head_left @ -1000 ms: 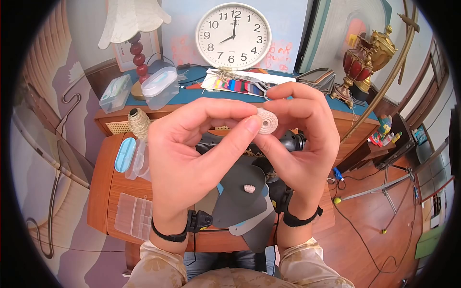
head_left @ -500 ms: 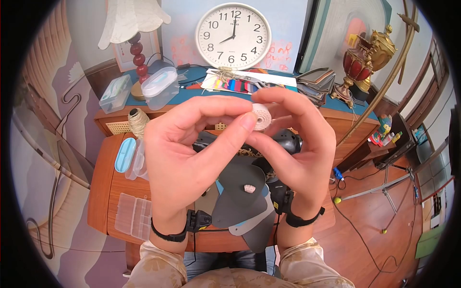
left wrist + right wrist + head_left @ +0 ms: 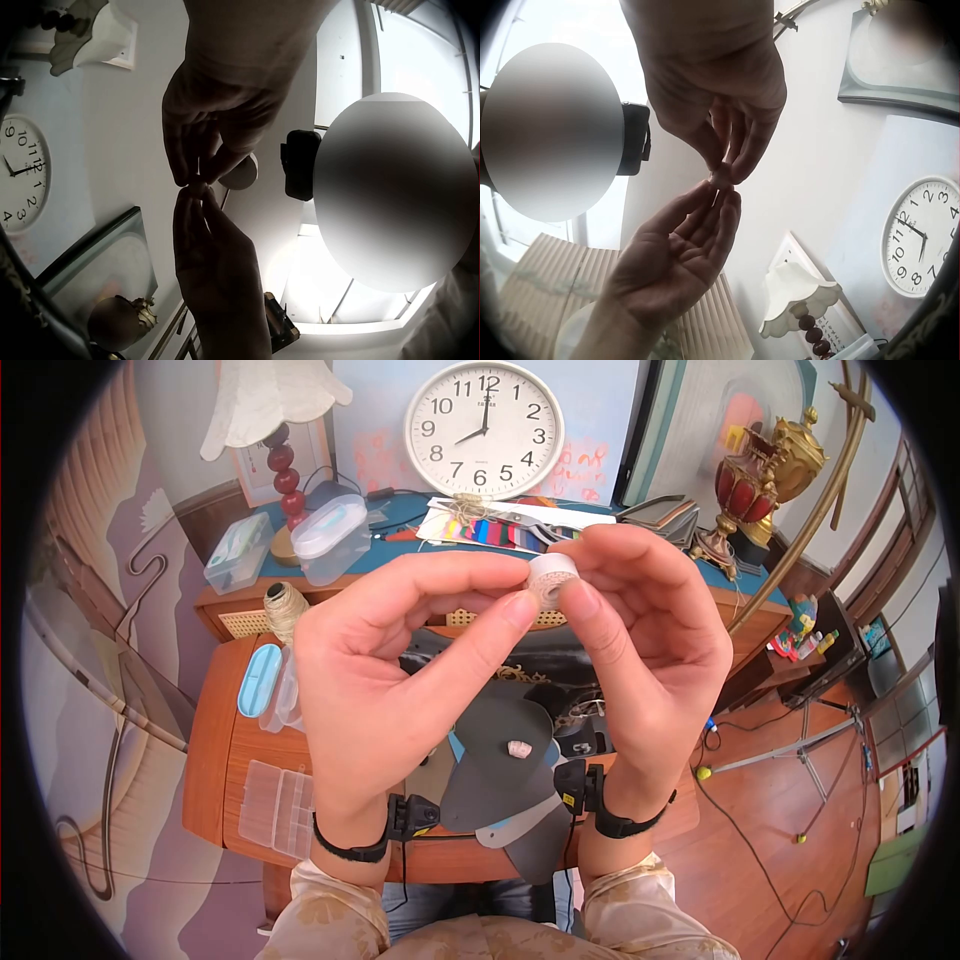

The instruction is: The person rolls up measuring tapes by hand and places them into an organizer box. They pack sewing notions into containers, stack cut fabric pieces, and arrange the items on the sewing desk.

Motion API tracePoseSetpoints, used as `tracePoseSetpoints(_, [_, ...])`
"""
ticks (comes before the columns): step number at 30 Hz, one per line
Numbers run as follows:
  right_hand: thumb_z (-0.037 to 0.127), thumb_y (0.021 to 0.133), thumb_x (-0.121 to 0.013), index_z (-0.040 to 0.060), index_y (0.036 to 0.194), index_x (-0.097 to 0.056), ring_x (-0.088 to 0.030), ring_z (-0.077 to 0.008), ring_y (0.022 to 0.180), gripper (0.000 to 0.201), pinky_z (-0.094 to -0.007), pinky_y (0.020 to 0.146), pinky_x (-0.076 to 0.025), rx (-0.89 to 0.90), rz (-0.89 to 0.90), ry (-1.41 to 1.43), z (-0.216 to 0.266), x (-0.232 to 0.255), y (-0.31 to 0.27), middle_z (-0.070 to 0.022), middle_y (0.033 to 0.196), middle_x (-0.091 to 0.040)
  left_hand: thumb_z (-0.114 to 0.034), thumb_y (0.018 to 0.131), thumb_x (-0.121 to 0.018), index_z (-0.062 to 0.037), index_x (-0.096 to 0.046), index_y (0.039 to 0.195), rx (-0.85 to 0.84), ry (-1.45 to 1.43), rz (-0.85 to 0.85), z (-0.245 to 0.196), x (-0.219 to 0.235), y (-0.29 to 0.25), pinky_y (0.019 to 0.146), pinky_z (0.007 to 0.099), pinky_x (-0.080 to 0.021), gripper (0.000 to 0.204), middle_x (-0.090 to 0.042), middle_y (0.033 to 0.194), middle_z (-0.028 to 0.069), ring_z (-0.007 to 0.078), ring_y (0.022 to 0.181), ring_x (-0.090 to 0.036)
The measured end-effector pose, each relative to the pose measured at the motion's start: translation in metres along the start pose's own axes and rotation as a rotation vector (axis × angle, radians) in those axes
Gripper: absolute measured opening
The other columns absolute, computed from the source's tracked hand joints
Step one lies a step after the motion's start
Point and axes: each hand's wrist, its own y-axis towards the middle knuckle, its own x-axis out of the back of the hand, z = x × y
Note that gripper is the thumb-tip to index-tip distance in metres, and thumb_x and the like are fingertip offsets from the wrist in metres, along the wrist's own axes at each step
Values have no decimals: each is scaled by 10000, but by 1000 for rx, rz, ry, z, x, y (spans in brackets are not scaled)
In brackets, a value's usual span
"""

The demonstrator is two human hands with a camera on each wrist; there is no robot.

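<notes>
A small white roll of coiled tape (image 3: pixel 552 572) is held up in front of me, over the sewing machine. My left hand (image 3: pixel 395 670) pinches its left edge between thumb and forefinger. On the other side, my right hand (image 3: pixel 660 650) holds the roll with the thumb against its coiled face and the fingers behind. Both wrist views show the hands meeting fingertip to fingertip around the roll, dark against the light. Below, a small pinkish-white bundle (image 3: pixel 519 748) lies on dark grey flat pieces (image 3: pixel 490 790).
A black sewing machine (image 3: pixel 470 656) stands behind the hands. At the left are a cone of thread (image 3: pixel 285 610), a blue case (image 3: pixel 260 680) and a clear divided box (image 3: pixel 275 810). Scissors (image 3: pixel 535 528), colour swatches (image 3: pixel 500 538) and a clock (image 3: pixel 484 428) are at the back.
My right thumb has moved up onto the roll's face from below it, and the right hand has shifted slightly right. The roll has tilted, showing more of its smooth outer side.
</notes>
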Motion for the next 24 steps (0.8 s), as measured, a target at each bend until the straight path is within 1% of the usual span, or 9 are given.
tracePoseSetpoints(3, [-107, 904, -668, -88, 1243, -596, -696, -183, 1024, 347, -289, 909, -558, 26, -13, -47, 0, -2, -1, -161, 1106, -710, 101, 882, -694, 102, -666, 1121, -6, 13, -1, 1, -1, 0, 868, 288, -581, 241, -725, 1067, 172, 185, 970, -709])
tracePoseSetpoints(7, [-107, 905, -667, -91, 1234, -599, -697, -184, 1024, 336, -290, 909, -558, 24, -4, -39, 0, -1, -2, -164, 1117, -706, 101, 873, -703, 106, -662, 1111, -39, 41, -5, 1, -1, 0, 869, 294, -582, 242, -722, 1064, 175, 186, 968, -707])
tracePoseSetpoints(10, [-108, 904, -666, -96, 1225, -601, -698, -190, 1025, 327, -299, 912, -563, 16, 12, -20, 1, -1, -2, -168, 1126, -703, 107, 870, -701, 103, -666, 1100, -52, 47, -19, 1, -1, 0, 865, 295, -582, 233, -720, 1062, 176, 191, 971, -706])
tracePoseSetpoints(12, [-108, 902, -668, -98, 1223, -599, -700, -198, 1026, 328, -308, 916, -567, 6, 59, -14, 2, -1, -2, -173, 1133, -699, 109, 868, -702, 101, -668, 1096, -58, 52, -18, 1, 0, 0, 866, 297, -580, 231, -720, 1060, 176, 193, 971, -705])
tracePoseSetpoints(16, [-106, 901, -670, -95, 1211, -601, -701, -204, 1024, 318, -314, 917, -571, 11, 51, -25, 2, -1, -2, -177, 1127, -699, 111, 863, -706, 95, -673, 1085, -98, 65, 3, 2, 2, 0, 868, 306, -572, 224, -721, 1050, 176, 195, 967, -702])
tracePoseSetpoints(18, [-104, 898, -676, -90, 1196, -605, -703, -206, 1021, 307, -313, 914, -569, 15, 8, -1, 2, -3, -4, -180, 1121, -701, 110, 863, -706, 95, -673, 1082, -98, 59, -2, 3, 2, -1, 870, 306, -570, 222, -721, 1050, 177, 194, 967, -701])
tracePoseSetpoints(24, [-110, 893, -678, -85, 1192, -609, -703, -206, 1017, 308, -308, 907, -567, 55, 8, -26, -1, -5, -4, -180, 1117, -702, 106, 862, -708, 96, -668, 1084, -73, 32, -12, 1, 2, -2, 878, 305, -569, 226, -722, 1056, 178, 194, 977, -701])
